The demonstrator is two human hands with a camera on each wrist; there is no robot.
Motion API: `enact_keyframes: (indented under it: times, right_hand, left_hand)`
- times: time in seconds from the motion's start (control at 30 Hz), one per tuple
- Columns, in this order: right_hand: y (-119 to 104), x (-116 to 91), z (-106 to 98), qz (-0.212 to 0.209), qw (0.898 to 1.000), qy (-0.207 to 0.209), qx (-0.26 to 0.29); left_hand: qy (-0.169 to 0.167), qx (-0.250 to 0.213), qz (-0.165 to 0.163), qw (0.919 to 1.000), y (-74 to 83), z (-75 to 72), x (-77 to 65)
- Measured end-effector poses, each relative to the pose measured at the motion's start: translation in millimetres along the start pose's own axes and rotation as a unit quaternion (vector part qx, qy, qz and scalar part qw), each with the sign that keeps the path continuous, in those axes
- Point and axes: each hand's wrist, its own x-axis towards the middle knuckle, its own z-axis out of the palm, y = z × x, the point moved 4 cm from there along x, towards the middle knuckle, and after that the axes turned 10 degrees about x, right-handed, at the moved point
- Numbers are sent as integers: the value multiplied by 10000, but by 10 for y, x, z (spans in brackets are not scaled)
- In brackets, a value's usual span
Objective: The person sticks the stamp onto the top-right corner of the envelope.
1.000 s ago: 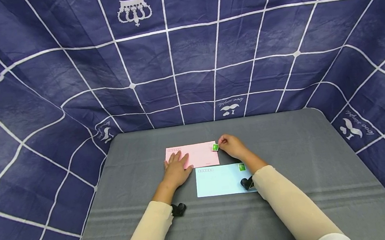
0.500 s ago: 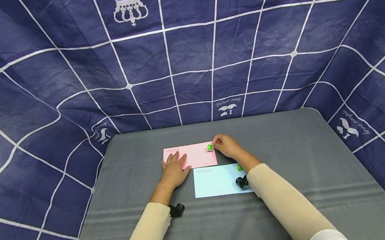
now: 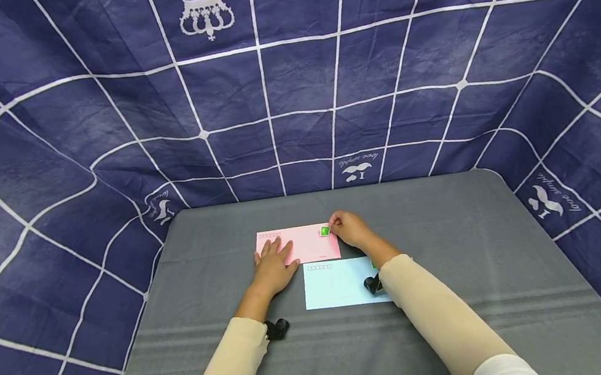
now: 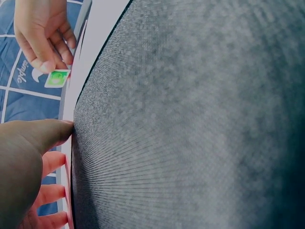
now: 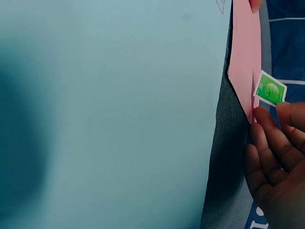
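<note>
looking in through the head view, i start at the left: a cream left sleeve (image 3: 223,369) comes from the near side of the grey desk (image 3: 182,318), a black device (image 3: 278,329) at its cuff. ahead of it the left hand (image 3: 272,272) rests on the pink envelope (image 3: 311,247), its grip wide, fingers spread over the left part of the paper. i see that envelope toward the desk's far edge, a little nearer the far left corner than the far right. by the envelope's own upper right corner is the green stamp (image 3: 324,231); i cannot tell whether it touches the paper. the blue envelope (image 3: 336,285) lies just beside the pink one, on the side away from the desk's far edge and shifted rightward, partly under the right sleeve (image 3: 443,313) in my view. farther right, the right hand (image 3: 351,229) has its grip narrow, pinching the stamp near one corner. a navy curtain (image 3: 299,76) with white lines stands beyond the far edge.
</note>
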Motion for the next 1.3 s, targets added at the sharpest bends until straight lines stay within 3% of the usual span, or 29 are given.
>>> enact_keyframes:
  times: [0.67,1.3]
  right_hand:
    - [-46,196,57,-182,9965,284,-761]
    - [-40,259,123,-28,9964,123,-836]
  left_hand:
    - [-4,58,-18,10000,21,-33,6]
    - [-11,41,-14,10000,3,16,2]
